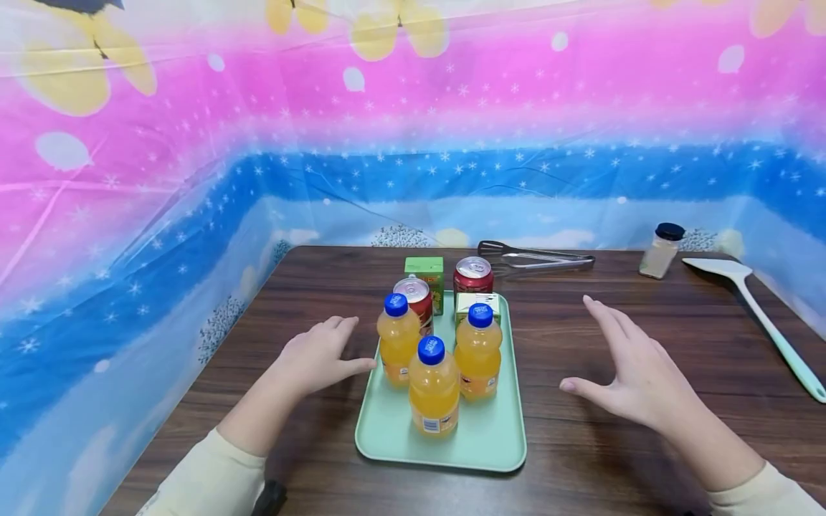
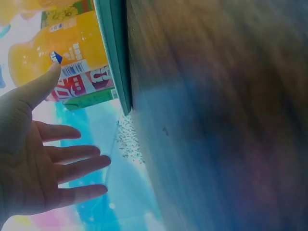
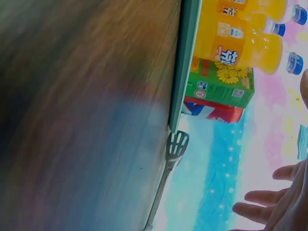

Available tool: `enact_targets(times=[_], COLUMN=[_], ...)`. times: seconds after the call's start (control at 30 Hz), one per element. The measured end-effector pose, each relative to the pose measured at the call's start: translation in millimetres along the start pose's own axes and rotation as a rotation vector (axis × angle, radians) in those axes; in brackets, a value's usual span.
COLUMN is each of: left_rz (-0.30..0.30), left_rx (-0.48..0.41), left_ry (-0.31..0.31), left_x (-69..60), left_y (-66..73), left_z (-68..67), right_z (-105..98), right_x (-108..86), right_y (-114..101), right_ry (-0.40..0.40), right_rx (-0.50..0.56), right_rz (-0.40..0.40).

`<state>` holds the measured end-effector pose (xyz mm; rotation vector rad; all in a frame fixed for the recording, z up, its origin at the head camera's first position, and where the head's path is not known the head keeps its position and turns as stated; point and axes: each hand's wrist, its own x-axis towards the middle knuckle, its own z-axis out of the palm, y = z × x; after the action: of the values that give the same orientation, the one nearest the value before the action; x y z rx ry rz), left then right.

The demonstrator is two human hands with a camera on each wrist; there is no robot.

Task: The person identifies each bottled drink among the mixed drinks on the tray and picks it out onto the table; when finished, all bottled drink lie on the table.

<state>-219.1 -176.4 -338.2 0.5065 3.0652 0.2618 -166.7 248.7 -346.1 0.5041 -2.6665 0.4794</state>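
Between the left hand (image 1: 319, 356) and the right hand (image 1: 635, 376), both spread and empty, bottles (image 1: 434, 394) on the tray (image 1: 386, 433) might topple if the left thumb (image 1: 357, 368) bumps one.

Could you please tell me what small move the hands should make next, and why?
I would probably bring the right hand in toward the right rim of the pale green tray. The left hand is near the left rim, while wooden tabletop separates the right hand from the tray. With orange-drink bottles standing on it, two-sided support seems sensible.
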Motion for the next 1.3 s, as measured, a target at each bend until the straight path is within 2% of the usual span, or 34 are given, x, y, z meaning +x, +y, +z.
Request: enact_targets(times=[0.17,0.33,0.53,0.67,0.93,1.3], left_rz=[-0.061,-0.117,-0.224,-0.28,-0.399,-0.449], left_rx=[-0.187,-0.38,-0.643,-0.765,-0.878,-0.946], left_ry=[-0.06,-0.07,-0.123,-0.147,-0.17,-0.175], left_x=[7.8,15.2,18.9,21.1,27.9,36.6], left_y=[-5.7,-11.2,-7.9,-4.0,-2.0,-0.5], left_z=[1.3,6.0,11.7,14.5,23.8,32.8], right_z=[-2,-2,0,0,1,10], right_x=[1.3,5.3,11.5,14.1,20.9,27.9], right_y=[-7,-15,-26,-32,-41,-55], right_ry=[0.009,0.075,0.089,0.068,0.084,0.077], right_rx=[0.104,0.202,0.275,0.291,0.344,0.37], right_rz=[-0.011,-0.054,-0.082,-0.069,-0.081,-0.093])
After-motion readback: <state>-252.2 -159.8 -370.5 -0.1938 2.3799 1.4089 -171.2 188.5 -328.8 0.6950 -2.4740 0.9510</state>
